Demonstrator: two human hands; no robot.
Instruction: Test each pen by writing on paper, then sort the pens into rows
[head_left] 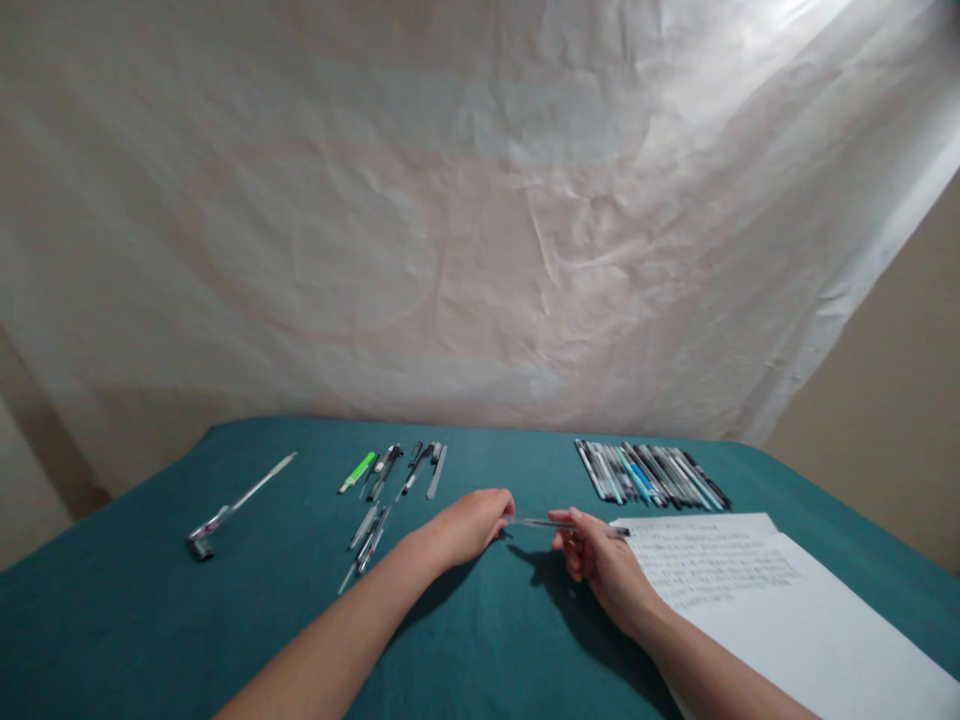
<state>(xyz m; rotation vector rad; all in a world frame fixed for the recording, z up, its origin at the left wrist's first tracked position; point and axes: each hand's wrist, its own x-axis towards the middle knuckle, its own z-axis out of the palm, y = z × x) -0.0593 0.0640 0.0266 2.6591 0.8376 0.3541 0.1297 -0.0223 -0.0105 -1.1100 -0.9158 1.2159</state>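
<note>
Above the middle of the green cloth, a slim dark-and-clear pen point(536, 523) lies level between my two hands. My right hand point(600, 565) grips it with thumb and fingers, its dark end point(621, 531) pointing right. Closed at the pen's pale left end is my left hand point(476, 522), seen from the back; its fingertips are partly hidden. I cannot tell whether that pale end is a separate cap. Right beside my right wrist is a white paper sheet point(780, 620) with rows of handwriting on its upper part.
Many pens point(652, 474) lie side by side at the back right. Left of centre are a green highlighter point(357, 472), several loose pens point(386, 472) and more pens point(370, 540) nearer me. A thin pale rod with a shiny metallic end point(200, 543) rests far left. Behind hangs a pale sheet point(480, 220).
</note>
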